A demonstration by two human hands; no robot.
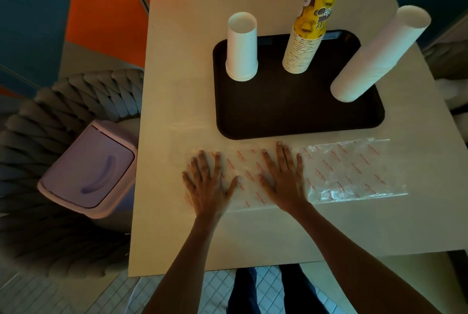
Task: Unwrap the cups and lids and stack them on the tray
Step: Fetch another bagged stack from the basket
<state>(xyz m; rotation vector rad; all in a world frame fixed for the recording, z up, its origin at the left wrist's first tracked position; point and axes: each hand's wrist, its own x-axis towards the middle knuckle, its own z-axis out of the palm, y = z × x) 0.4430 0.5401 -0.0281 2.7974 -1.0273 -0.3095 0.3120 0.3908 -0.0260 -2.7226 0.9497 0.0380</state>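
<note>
A dark tray (291, 116) lies on the pale table (177, 60). Three upside-down cup stacks stand on it: a short white stack (241, 48) at the left, a tall yellow printed stack (310, 27) in the middle, and a tall white stack (377, 55) at the right. In front of the tray a clear plastic wrapper (354, 169) with red print lies flat on the table. My left hand (207, 182) and my right hand (283, 174) press flat on the wrapper's left part, fingers spread and straight.
A lilac bin with a swing lid (88, 169) sits left of the table on a grey woven chair (50, 116). An orange and blue wall is behind. The table's front edge is close to my legs.
</note>
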